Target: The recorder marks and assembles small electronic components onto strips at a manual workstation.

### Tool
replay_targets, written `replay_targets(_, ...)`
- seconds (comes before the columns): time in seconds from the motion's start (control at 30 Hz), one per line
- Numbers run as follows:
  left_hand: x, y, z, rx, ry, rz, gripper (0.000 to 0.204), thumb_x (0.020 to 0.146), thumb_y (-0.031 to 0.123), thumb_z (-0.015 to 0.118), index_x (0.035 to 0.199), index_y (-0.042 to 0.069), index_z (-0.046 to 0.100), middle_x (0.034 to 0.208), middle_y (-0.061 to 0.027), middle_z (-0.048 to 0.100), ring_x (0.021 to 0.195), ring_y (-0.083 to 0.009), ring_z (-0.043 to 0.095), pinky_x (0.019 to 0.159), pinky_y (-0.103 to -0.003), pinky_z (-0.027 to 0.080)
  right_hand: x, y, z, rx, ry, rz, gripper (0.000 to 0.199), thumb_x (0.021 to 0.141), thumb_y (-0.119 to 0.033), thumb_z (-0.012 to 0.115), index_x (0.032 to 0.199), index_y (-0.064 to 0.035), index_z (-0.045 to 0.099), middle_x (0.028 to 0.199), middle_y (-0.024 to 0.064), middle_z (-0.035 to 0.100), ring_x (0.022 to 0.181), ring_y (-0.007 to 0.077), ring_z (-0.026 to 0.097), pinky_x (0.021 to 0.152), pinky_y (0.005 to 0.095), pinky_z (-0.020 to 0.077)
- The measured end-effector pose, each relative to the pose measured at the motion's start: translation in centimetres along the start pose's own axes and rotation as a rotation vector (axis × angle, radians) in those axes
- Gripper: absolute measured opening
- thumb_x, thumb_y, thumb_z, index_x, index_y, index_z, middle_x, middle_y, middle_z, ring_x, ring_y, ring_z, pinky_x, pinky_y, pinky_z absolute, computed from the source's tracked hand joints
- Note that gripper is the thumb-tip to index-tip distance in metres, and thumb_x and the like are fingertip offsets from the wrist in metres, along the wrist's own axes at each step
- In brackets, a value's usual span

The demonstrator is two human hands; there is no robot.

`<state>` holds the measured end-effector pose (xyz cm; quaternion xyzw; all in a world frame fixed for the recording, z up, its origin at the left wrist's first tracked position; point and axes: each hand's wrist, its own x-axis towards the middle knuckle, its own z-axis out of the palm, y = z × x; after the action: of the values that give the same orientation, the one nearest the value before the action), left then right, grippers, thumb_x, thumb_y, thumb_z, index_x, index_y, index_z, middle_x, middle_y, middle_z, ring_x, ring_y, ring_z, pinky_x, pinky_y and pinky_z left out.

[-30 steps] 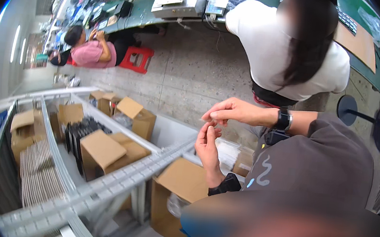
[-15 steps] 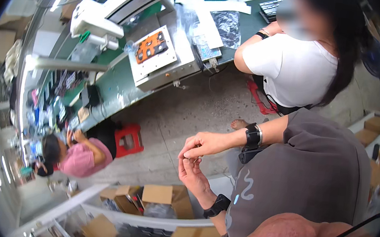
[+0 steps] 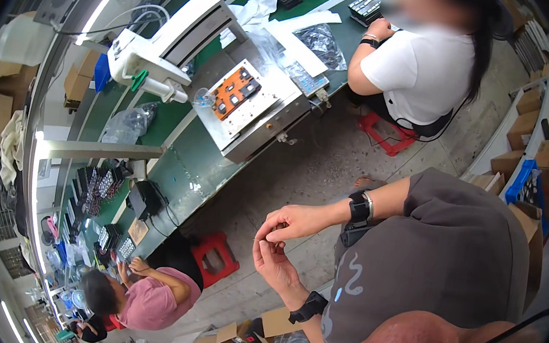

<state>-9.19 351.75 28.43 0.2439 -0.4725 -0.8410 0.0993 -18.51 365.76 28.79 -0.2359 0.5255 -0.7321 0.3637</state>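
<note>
fingertips (image 3: 272, 236) together, one left hand (image 3: 278, 274), one right hand (image 3: 301, 222), one orange block (image 3: 235, 92)

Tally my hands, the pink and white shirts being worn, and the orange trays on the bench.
Hands, left hand and right hand: 2
Pink shirt: 1
White shirt: 1
Orange tray: 1
Total: 5

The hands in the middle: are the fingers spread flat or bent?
Bent: the right hand curls toward the left hand, fingertips close together. Whether they pinch anything is too small to tell.
</note>
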Motion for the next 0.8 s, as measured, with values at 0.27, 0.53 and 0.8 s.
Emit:
replay_targets(0.27,3.6,3.7,-8.1,-0.049,0.007,0.047,0.027,0.101,0.02,0.054,0.12,0.002,0.059,0.115,-0.0097,0.065,0.104,-0.0168,0.062,0.088,-0.028,0.05,7.8,1.6,5.1,-0.181,-0.11,-0.027,0.035,0.093,-0.022,0.06,0.123,-0.0042,0.065,0.107,0.009,0.071,0.094,0.0148,0.066,0.083,0.0313,0.0526)
replay_targets(0.53,8.1,8.5,-12.6,-0.084,0.031,0.093,0.03,0.101,0.023,0.053,0.12,-0.001,0.058,0.12,-0.0115,0.062,0.11,-0.0188,0.059,0.096,-0.032,0.048,15.9,1.5,8.2,-0.356,-0.176,-0.105,0.038,0.09,-0.024,0.059,0.124,-0.0074,0.064,0.108,0.0103,0.069,0.09,0.0225,0.067,0.083,0.0348,0.0524)
replay_targets(0.8,12.2,9.6,-15.2,-0.058,-0.018,0.032,0.034,0.1,0.027,0.053,0.117,-0.001,0.06,0.117,-0.0108,0.063,0.11,-0.0179,0.059,0.097,-0.033,0.048,18.7,1.8,8.1,-0.578,-0.117,-0.235,0.035,0.09,-0.02,0.058,0.123,-0.0092,0.062,0.103,0.01,0.068,0.094,0.0281,0.067,0.081,0.0388,0.0539)
